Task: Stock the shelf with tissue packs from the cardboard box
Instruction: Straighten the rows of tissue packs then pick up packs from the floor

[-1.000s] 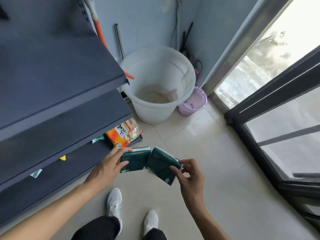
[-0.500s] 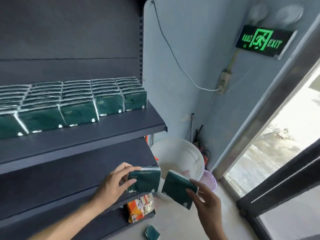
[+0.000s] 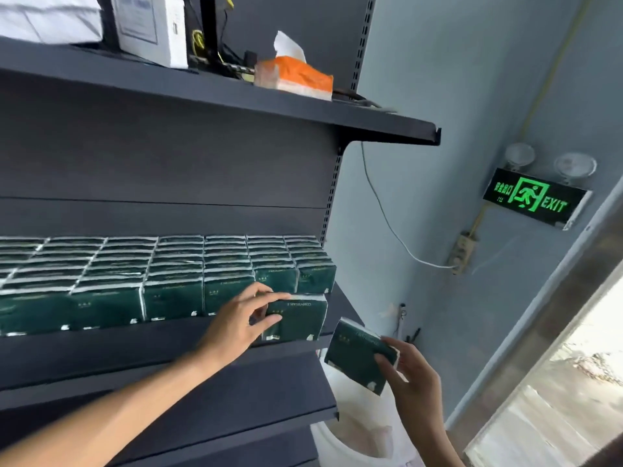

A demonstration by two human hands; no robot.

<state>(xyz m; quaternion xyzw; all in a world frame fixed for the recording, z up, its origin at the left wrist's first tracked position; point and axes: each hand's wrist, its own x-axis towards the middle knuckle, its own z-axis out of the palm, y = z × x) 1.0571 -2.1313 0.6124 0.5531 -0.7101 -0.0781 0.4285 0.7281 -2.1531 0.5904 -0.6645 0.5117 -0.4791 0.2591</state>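
The left hand (image 3: 237,323) pinches a dark green tissue pack (image 3: 296,320) between thumb and curled fingers, holding it upright at the front right corner of the middle shelf (image 3: 101,352), just in front of the rightmost stocked rows. Rows of matching tissue packs (image 3: 161,274) fill that shelf from its back panel forward. The right hand (image 3: 409,379) grips a second tissue pack (image 3: 359,357), tilted, off the shelf's right end and just below its edge. An orange tissue box (image 3: 293,77) sits on the top shelf (image 3: 236,99). A green exit sign (image 3: 534,198) hangs on the blue wall.
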